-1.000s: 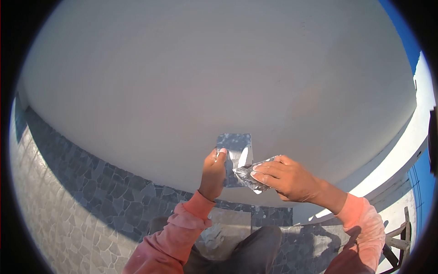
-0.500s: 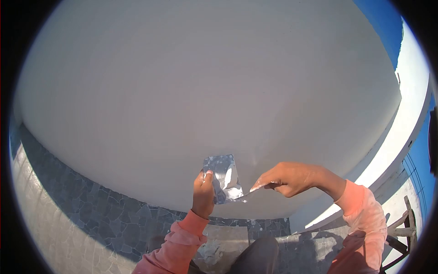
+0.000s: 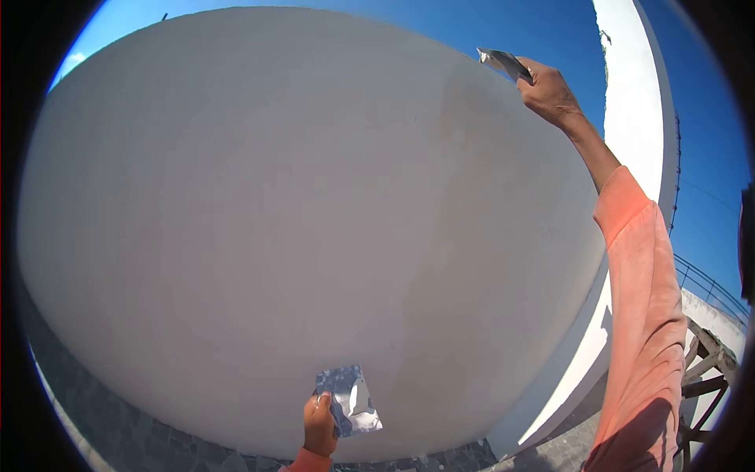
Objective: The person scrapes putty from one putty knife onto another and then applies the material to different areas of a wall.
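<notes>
Low in the head view, my left hand (image 3: 319, 425) grips a shiny metal plate (image 3: 352, 400) with white paste on its face. My right hand (image 3: 549, 93) is raised at the upper right, fingers wrapped round a flat metal scraper (image 3: 507, 64) with some white paste at its far end. The scraper is near the top edge of a large grey-white wall (image 3: 259, 204). A darker, damp-looking band (image 3: 440, 299) runs down the right part of the wall. Whether the scraper touches the wall cannot be told.
A sunlit white wall (image 3: 635, 86) stands at the right. Beyond it are a railing (image 3: 708, 287) and a wooden frame (image 3: 704, 370) at the lower right. Grey stone paving (image 3: 134, 417) runs along the wall's foot.
My right hand has risen with the scraper from beside the plate to the wall's top. The view has tilted up, and my left hand with the plate appears lower.
</notes>
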